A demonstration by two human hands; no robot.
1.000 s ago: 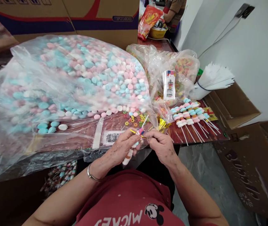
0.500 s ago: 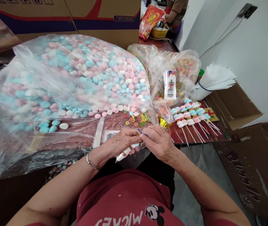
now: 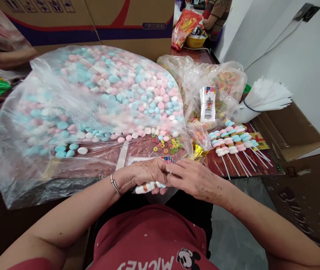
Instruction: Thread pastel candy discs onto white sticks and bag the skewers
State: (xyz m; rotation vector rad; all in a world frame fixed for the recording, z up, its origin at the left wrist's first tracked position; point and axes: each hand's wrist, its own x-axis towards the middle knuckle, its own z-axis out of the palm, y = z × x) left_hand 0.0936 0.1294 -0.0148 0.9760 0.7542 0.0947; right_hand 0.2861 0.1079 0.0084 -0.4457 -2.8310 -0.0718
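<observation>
My left hand (image 3: 148,173) is closed around a marshmallow skewer (image 3: 145,187) in a clear wrapper, its white end poking out below the palm. Closed against the skewer's other end, my right hand (image 3: 192,179) has its fingertips touching the left hand. A tiny gold glint shows between the hands; what the right fingers pinch is hidden. Just beyond the right hand lie gold metallic twist ties (image 3: 199,150). Printed cards (image 3: 143,160) lie partly behind the left hand. Loose ring-shaped gummies (image 3: 167,145) in several colours are on the table past both hands.
A big clear bag of pink, blue and white marshmallows (image 3: 106,90) covers the left. At right are finished skewers (image 3: 233,138), a card stack (image 3: 207,104), a bag of gummies (image 3: 229,82) and a cup of white sticks (image 3: 251,107). Cardboard boxes (image 3: 295,127) stand beyond. Another person's arm (image 3: 11,56) shows at far left.
Both hands have moved slightly lower in view, and the right hand has turned so its back faces up more. The whole scene has shifted a little to the right.
</observation>
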